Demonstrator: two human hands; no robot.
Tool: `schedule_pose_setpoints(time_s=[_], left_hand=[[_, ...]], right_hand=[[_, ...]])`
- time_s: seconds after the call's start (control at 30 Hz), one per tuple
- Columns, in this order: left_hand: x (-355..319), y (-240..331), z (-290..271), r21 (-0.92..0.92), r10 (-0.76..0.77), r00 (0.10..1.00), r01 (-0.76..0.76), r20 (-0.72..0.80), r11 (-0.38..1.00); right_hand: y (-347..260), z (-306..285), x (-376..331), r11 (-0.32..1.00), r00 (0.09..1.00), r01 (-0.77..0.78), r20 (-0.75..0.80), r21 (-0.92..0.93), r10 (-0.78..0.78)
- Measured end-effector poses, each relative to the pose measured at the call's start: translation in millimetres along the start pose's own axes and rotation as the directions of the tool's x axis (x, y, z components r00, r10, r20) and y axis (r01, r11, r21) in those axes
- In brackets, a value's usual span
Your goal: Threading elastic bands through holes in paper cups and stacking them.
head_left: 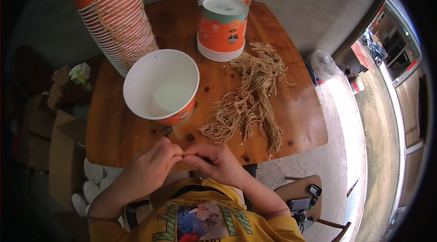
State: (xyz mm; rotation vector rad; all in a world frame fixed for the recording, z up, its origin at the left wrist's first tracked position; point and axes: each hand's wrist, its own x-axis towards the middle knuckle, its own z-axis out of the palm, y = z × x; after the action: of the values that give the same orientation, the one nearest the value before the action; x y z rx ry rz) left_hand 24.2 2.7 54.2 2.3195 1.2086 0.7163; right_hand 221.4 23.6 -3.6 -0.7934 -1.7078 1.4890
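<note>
Both hands meet at the table's near edge, fingertips pinched together. My left hand (158,162) is closed, thumb against the fingers. My right hand (215,162) pinches at the same spot from the other side. Whatever lies between the fingertips is too small to make out. Just beyond my left hand stands a large paper bucket (159,82), upright, white inside and orange outside. A loose tangle of tan string (252,94) is spread on the table to the right of the bucket.
A tall nested stack of orange paper buckets (116,25), with string draped over it, stands far left on the wooden table (300,128). A shorter upside-down stack (223,28) stands at the back. A cardboard box (68,151) is at left, a chair (298,192) at right.
</note>
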Motion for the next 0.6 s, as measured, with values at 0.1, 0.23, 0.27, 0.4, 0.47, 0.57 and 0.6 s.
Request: schedule_pose_setpoints(time_s=[0.1,0.23,0.27,0.4,0.47,0.57,0.6], left_hand=[[-1.1,-3.4,0.8,-0.047,-0.023,1.000,0.024,0.014,0.999],[-0.2,-1.2,3.3,-0.105,-0.086,0.996,0.089,0.037,0.990],[0.4,-1.7,3.6,-0.116,-0.092,0.995,0.095,0.036,0.989],[4.1,-8.4,5.4,-0.157,-0.118,0.992,0.111,-0.036,0.981],[3.0,-12.8,4.3,-0.229,-0.152,0.988,0.146,-0.010,0.962],[0.4,-16.1,2.3,-0.280,-0.220,0.975,0.214,0.009,0.936],[0.5,-15.1,0.4,-0.280,-0.220,0.975,0.214,0.010,0.936]], right_hand=[[0.3,-2.6,-1.2,0.999,0.999,-0.037,0.014,-0.013,0.037],[6.4,0.1,-0.4,0.998,0.999,-0.021,-0.045,0.066,0.024],[5.7,0.8,-0.3,0.994,0.998,-0.048,-0.047,0.093,0.053],[0.3,0.3,4.3,0.994,0.994,-0.085,-0.069,0.069,0.090],[-1.9,1.1,6.6,0.999,0.997,-0.028,-0.073,0.022,0.029],[2.7,2.6,8.0,0.997,0.993,0.040,-0.110,-0.066,-0.047],[6.0,2.7,7.8,0.993,0.988,0.048,-0.142,-0.105,-0.063]])
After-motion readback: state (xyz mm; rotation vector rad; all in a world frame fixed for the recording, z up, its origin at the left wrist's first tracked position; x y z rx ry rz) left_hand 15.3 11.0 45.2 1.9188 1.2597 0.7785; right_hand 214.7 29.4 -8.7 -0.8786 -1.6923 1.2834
